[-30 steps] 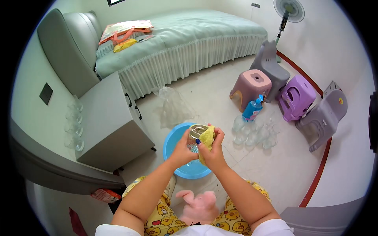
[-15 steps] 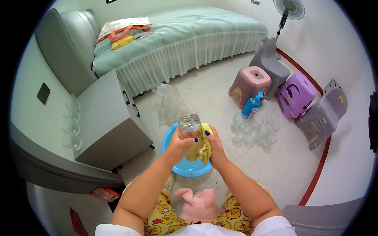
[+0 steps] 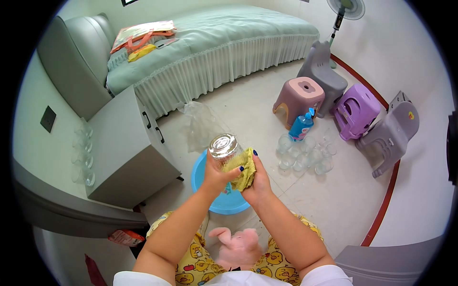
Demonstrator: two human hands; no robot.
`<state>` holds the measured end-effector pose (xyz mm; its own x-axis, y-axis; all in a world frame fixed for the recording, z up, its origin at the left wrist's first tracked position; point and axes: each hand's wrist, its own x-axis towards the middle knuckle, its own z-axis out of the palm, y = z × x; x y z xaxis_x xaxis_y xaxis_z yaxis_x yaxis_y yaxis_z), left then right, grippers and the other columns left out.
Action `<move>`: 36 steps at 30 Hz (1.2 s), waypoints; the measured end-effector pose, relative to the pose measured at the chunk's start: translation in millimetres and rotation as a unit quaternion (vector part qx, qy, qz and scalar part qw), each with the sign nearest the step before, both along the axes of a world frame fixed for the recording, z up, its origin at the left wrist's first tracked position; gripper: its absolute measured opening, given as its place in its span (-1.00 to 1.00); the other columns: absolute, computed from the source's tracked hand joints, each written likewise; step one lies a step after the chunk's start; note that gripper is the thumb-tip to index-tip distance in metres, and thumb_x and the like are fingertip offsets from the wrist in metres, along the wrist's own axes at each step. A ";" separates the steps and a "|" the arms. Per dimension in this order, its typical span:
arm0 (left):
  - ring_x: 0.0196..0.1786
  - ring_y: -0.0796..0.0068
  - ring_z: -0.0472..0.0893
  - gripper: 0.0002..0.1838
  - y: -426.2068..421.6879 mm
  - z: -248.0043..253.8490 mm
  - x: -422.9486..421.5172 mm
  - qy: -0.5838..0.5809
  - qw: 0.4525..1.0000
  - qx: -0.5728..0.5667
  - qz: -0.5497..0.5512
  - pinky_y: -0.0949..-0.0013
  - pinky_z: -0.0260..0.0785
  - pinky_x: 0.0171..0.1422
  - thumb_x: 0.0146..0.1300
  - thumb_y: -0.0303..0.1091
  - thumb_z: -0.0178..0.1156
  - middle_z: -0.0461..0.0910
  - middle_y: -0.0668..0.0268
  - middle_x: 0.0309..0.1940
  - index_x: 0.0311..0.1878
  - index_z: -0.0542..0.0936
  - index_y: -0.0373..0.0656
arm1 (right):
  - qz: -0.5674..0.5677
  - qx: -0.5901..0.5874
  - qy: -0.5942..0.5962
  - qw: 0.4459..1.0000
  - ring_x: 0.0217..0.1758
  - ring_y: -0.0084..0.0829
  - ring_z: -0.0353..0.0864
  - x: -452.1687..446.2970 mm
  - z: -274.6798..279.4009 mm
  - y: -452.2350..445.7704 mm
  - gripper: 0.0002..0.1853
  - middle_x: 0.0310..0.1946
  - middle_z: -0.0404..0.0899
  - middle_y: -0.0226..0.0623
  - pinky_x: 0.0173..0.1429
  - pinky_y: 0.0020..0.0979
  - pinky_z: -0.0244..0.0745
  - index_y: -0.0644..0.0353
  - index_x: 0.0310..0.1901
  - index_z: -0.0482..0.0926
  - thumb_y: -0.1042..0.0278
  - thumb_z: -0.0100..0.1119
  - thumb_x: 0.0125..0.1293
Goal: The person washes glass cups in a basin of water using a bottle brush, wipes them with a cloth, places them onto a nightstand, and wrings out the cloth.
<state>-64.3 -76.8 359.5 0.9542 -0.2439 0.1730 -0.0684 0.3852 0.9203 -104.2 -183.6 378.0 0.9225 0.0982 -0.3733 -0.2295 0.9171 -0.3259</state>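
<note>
Above the blue basin [image 3: 224, 208], my left hand [image 3: 217, 177] is wrapped round a clear drinking glass [image 3: 224, 147], its base turned up and away from me. A yellow-green cloth [image 3: 244, 177] lies against the near right side of the glass and hides its lower part. My right hand [image 3: 259, 180] grips that cloth, pressing it to the glass. The left thumb rests on the cloth too. Something small and teal shows in the basin below my hands, too covered to make out.
Several glasses [image 3: 305, 156] stand on the floor at right beside a blue pump bottle [image 3: 302, 126]. More glasses [image 3: 85, 157] line the grey cabinet [image 3: 138, 157]. A clear plastic bag [image 3: 202, 125] lies behind the basin. Stools [image 3: 298, 97] stand further back; a pink plush toy [image 3: 238, 248] is between my legs.
The glass has tilted so that its base shows more fully. The cloth has come further round its near side, and the left thumb now lies over it. The view has shifted slightly.
</note>
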 end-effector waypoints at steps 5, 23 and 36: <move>0.03 0.37 0.43 -0.23 -6.2 -7.6 -3.9 0.025 0.998 0.050 0.039 0.34 0.35 0.09 -0.22 -0.62 0.29 0.35 0.20 -0.03 0.11 0.11 -0.21 | -0.019 -0.017 0.042 0.999 -0.05 -0.38 0.44 1.4 -8.5 -1.5 -0.58 -0.10 0.44 -0.29 0.04 -0.36 0.35 0.14 -0.03 0.36 -0.04 -0.10 0.28; 0.11 0.38 0.36 -0.29 -13.8 -7.5 -1.8 -0.006 0.996 0.085 0.031 0.34 0.20 0.18 0.01 -0.14 0.18 0.33 0.19 0.04 0.18 0.12 -0.24 | -0.098 -0.025 0.063 0.993 -0.09 -0.34 0.48 13.4 -19.6 -14.5 -0.67 -0.14 0.46 -0.26 -0.05 -0.30 0.43 0.16 -0.05 0.36 0.10 -0.07 0.28; 0.19 0.31 0.29 -0.24 -3.2 -2.5 -12.6 0.366 0.885 -0.254 -0.136 0.21 0.03 0.30 0.15 0.32 -0.33 0.33 0.28 0.14 0.18 0.29 -0.11 | 0.009 0.047 0.010 0.999 0.05 -0.29 0.42 18.3 -11.8 -2.3 -0.63 -0.04 0.44 -0.24 0.12 -0.25 0.36 0.20 -0.02 0.38 0.11 -0.21 0.31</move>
